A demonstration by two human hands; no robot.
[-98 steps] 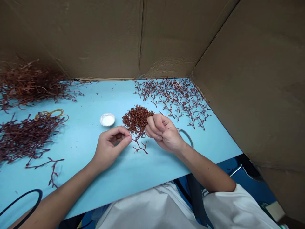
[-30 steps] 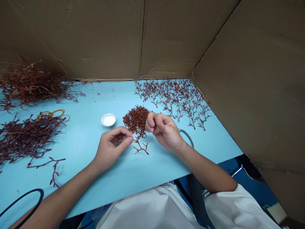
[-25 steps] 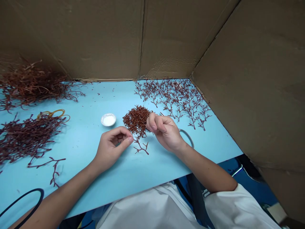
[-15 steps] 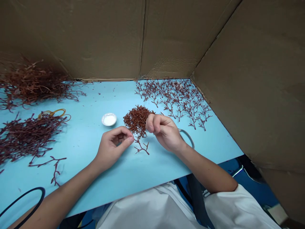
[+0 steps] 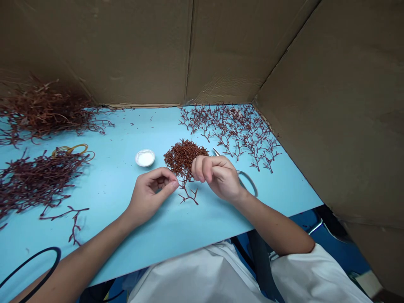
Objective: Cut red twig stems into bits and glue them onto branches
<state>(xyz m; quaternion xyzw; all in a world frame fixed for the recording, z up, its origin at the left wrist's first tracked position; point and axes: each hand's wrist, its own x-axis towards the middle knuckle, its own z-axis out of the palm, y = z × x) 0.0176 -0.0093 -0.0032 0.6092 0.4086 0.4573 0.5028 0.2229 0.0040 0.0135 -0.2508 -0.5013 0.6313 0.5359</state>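
My left hand is closed in a pinch on the upper end of a small reddish-brown branched twig, whose forks spread to the right over the blue tabletop. Opposite it, my right hand is curled with thumb and forefinger pressed together; whatever it may hold is hidden or too small to make out. Just behind both hands lies a heap of short brown twig pieces. Scissors rest partly under my right hand, with a handle loop and a blade tip showing.
A small white dish of white stuff stands left of the heap. Branched twigs cover the back right. Dark twigs, yellow rubber bands and a brown tangle fill the left. Cardboard walls enclose the back and right.
My right hand has dropped slightly and come a little nearer to the twig, uncovering the scissors' blade tip. My left hand has stayed nearly still.
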